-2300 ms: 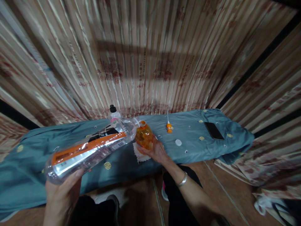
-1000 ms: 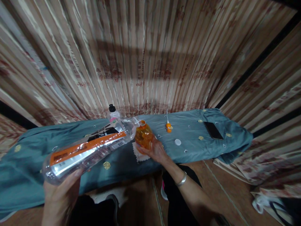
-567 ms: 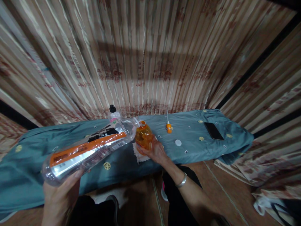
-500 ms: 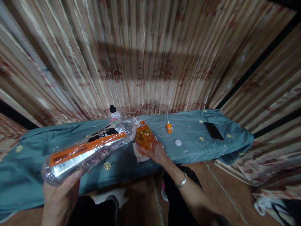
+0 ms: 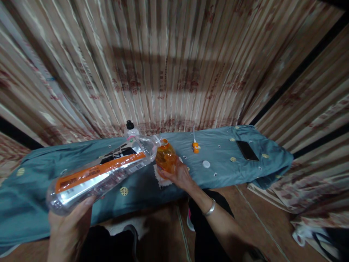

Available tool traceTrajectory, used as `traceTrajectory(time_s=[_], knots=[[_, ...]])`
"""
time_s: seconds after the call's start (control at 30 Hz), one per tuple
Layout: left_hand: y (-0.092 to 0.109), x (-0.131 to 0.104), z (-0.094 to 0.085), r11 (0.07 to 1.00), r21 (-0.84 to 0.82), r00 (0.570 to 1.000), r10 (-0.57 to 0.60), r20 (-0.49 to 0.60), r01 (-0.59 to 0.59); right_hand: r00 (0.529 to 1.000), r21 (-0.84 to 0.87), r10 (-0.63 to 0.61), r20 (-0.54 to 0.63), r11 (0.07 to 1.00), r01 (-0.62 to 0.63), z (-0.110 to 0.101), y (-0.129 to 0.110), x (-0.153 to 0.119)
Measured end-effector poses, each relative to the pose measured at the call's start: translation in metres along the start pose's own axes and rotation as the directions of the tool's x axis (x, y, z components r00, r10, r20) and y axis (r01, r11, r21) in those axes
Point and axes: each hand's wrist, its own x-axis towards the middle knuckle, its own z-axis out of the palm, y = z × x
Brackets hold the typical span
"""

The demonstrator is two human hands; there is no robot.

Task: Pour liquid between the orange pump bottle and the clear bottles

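Note:
My left hand [image 5: 72, 218] grips the base end of a large clear plastic bottle [image 5: 103, 173] with an orange and silver label. The bottle is tilted, its mouth at the open neck of a small orange see-through bottle [image 5: 165, 157]. Whether liquid is flowing between them I cannot tell. Wrapped around the side of the orange bottle is my right hand [image 5: 180, 174], which holds it fairly upright over a pale cloth with a zigzag edge [image 5: 160, 180]. An orange spray nozzle with a thin tube [image 5: 195, 146] and a round white cap [image 5: 206, 164] lie to the right.
A teal patterned cover [image 5: 223, 174] spreads over the long surface. A clear bottle with a black top [image 5: 130, 127] stands behind the large bottle. A black phone-like slab [image 5: 247, 150] lies at the right. Pleated curtains [image 5: 169, 72] hang close behind.
The view has shifted very slightly. Both hands hold their bottles in nearly the same pose, with the large bottle's base end a touch further left.

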Motion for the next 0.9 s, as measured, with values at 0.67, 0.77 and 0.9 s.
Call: traceTrajectory(time_s=[0.67, 0.77, 0.9], knots=[[-0.0023, 0.0009, -0.0054, 1.0, -0.004, 1.0, -0.009, 0.012, 0.009, 1.0, -0.001, 0.02, 0.023, 1.0, -0.02, -0.0014, -0.003, -0.0006], [-0.0031, 0.0013, -0.0054, 1.0, -0.015, 1.0, -0.009, 0.007, 0.009, 0.999, -0.023, 0.031, 0.018, 0.999, -0.03, 0.0005, 0.0006, -0.001], [-0.0017, 0.001, -0.0013, 1.0, -0.013, 1.0, 0.007, 0.014, -0.007, 1.0, -0.016, 0.023, 0.005, 1.0, -0.023, 0.0019, 0.002, -0.0016]])
